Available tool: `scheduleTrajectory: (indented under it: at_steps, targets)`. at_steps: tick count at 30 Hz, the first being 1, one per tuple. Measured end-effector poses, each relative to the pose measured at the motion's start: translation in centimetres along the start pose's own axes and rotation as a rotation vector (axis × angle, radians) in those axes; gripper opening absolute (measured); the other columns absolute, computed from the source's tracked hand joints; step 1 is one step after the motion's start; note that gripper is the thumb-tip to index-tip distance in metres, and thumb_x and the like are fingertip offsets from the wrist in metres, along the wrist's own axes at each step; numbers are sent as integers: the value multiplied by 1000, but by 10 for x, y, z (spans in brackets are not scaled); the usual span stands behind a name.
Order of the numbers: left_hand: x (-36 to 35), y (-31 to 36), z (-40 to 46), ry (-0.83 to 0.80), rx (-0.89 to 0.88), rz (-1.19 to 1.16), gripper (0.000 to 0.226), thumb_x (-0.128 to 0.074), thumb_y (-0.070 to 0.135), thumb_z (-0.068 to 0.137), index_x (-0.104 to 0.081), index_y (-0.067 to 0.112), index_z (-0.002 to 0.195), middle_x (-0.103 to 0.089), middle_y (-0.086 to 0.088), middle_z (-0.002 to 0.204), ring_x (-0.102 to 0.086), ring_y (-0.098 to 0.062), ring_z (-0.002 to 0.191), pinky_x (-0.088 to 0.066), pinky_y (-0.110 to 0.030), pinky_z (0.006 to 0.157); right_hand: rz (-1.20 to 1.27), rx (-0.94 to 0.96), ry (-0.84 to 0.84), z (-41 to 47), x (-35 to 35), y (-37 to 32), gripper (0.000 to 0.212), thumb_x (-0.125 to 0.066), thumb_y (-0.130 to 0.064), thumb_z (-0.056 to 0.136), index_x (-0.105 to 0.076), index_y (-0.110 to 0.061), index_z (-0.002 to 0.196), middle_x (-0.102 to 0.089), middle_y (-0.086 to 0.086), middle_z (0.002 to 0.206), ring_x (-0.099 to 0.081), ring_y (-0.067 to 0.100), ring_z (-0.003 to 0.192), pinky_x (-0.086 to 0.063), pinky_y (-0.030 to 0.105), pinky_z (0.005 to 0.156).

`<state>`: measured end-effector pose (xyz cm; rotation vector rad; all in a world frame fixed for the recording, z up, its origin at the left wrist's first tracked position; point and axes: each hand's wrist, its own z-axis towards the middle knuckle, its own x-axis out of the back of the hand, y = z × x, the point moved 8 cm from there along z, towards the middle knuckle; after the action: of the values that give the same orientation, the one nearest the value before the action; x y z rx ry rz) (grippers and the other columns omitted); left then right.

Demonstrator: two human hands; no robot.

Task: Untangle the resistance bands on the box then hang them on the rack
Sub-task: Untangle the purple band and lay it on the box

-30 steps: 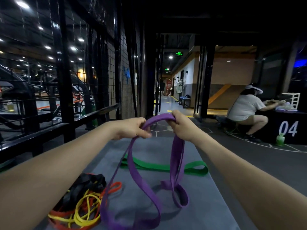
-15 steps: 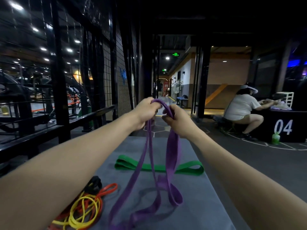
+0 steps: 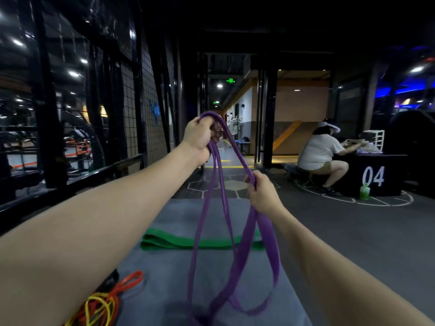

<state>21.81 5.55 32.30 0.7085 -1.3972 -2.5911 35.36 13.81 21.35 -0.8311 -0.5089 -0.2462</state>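
Observation:
A long purple resistance band [image 3: 223,222] hangs in loops above the grey box top [image 3: 174,267]. My left hand [image 3: 200,137] grips the band's top, raised high. My right hand [image 3: 262,191] grips one strand lower and to the right. The band's lower loops reach down to the box near the bottom edge. A green band [image 3: 183,242] lies flat across the box behind it. A tangle of orange and yellow bands [image 3: 103,302] lies at the box's near left, partly hidden by my left arm.
A black metal rack with a mesh panel [image 3: 70,128] runs along the left. A person in a white shirt [image 3: 320,154] sits at the right by a black box marked 04 [image 3: 374,177]. A green bottle [image 3: 364,191] stands on the floor there.
My left hand has lifted the band's top higher. My right hand has slid down and to the right along one strand, spreading the loops apart.

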Motion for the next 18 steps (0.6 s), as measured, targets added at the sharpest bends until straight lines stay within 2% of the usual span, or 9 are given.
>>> scheduleTrajectory:
  at_steps: [3,7,9,12,15,18]
  targets:
    - [-26,3,7,-17,-11,-71,26,-43,4,92,-49,14,70,-45,0,58,-38,-3,34,-31,-18,40,-46,18,82,10,32,3,15,-42,-4,92,-55,-5,98,-54,16,103,-52,27,87,-34,24,73]
    - [-47,-10,15,-11,31,-176,24,-44,6,93,-50,15,71,-45,-2,62,-38,-7,42,-31,-18,39,-40,17,118,13,61,6,13,-40,-5,94,-52,-11,97,-46,6,97,-48,20,81,-39,29,74]
    - [-46,-23,15,5,55,-199,24,-45,6,93,-49,15,70,-46,1,55,-37,-8,43,-31,-20,42,-75,20,105,9,65,13,12,-40,-6,94,-50,-13,96,-48,7,96,-49,23,82,-38,29,73]
    - [-28,-49,14,56,70,-236,30,-42,2,92,-46,15,66,-43,5,46,-35,-4,34,-29,-17,40,-159,11,72,1,60,30,12,-43,-6,93,-52,-4,100,-56,17,99,-53,31,89,-35,28,70]
    - [7,-72,6,150,93,-245,32,-41,-1,92,-43,15,65,-41,10,34,-33,-2,28,-26,-12,36,-179,9,33,-10,40,40,16,-46,-4,90,-53,-5,104,-59,14,95,-55,28,87,-40,32,70]
    - [63,-84,-2,238,91,-166,32,-38,-4,92,-43,13,66,-44,9,31,-37,0,26,-27,-12,34,-266,25,-128,-25,-10,48,15,-47,-4,87,-48,-7,101,-61,18,95,-59,34,89,-48,41,72]
